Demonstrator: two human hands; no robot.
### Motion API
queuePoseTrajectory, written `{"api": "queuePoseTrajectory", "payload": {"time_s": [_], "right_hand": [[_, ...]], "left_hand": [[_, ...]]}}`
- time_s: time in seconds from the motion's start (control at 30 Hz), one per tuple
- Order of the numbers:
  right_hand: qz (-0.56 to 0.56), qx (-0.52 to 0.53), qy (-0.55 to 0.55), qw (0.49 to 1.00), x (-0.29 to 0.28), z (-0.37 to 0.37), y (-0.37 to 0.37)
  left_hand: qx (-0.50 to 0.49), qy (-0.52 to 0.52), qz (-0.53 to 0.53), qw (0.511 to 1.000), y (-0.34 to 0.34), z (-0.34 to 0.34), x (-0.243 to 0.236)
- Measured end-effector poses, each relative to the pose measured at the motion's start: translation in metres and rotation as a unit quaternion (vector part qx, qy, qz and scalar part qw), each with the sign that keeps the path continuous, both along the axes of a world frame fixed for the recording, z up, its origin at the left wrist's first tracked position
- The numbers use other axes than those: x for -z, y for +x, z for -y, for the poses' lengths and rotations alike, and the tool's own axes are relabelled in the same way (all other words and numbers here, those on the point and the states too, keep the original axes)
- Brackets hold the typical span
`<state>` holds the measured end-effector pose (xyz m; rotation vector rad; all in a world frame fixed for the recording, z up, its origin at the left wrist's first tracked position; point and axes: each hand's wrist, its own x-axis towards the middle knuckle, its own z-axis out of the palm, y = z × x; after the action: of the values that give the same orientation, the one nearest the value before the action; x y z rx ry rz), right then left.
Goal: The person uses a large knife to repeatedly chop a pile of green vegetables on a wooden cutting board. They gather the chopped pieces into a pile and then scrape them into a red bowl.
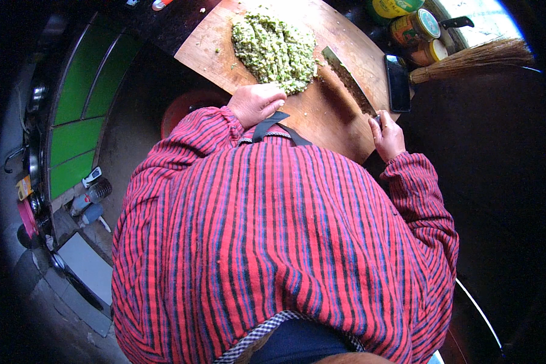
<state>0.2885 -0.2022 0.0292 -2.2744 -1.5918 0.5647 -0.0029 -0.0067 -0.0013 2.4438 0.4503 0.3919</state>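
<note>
A pale green heap of finely chopped vegetable (273, 48) lies on the wooden cutting board (346, 115). At the heap's near edge is my left hand (258, 104), its fingers curled closed; whatever is inside them, if anything, is hidden. My right hand (388, 136) grips the handle of a kitchen knife (349, 79) at the board's right side. The blade points away and to the left, its tip close to the heap, with green bits stuck along it. A shadow falls on the wood beside the blade.
By the board's right edge lies a black phone (398, 84). Several jars (415, 27) stand at the back right, beside a straw broom (473, 59) and a black-handled utensil (457, 22). A reddish basin (182, 112) sits below the board on the left. Green cabinet doors (76, 142) are farther left.
</note>
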Motion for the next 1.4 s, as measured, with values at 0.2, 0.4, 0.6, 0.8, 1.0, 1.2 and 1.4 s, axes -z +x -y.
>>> {"api": "queuePoseTrajectory", "payload": {"time_s": [0.2,0.4,0.6,0.8,1.0,1.2,1.4], "right_hand": [[0.004,0.03,-0.016,0.999,0.011,0.002,0.001],[0.005,-0.027,0.025,0.999,0.005,0.001,-0.01],[0.018,-0.037,-0.028,0.999,-0.003,-0.003,-0.009],[0.041,-0.034,-0.049,0.997,-0.005,-0.006,-0.013],[0.03,-0.03,-0.032,0.999,-0.004,-0.003,-0.018],[0.022,-0.016,-0.049,0.998,0.002,0.001,-0.021],[0.003,-0.014,-0.036,0.999,0.0,0.001,-0.027]], "left_hand": [[-0.004,0.0,0.002,1.0,-0.001,0.001,0.004],[-0.005,-0.003,-0.001,1.0,-0.001,0.001,0.004],[-0.008,-0.004,-0.005,1.0,-0.002,0.0,0.001],[-0.009,-0.004,-0.005,1.0,-0.001,0.0,0.0],[-0.014,-0.011,-0.006,1.0,-0.001,0.0,-0.001],[-0.012,-0.005,-0.005,1.0,0.0,0.0,0.001],[-0.011,-0.01,-0.001,1.0,-0.001,0.0,0.003]]}}
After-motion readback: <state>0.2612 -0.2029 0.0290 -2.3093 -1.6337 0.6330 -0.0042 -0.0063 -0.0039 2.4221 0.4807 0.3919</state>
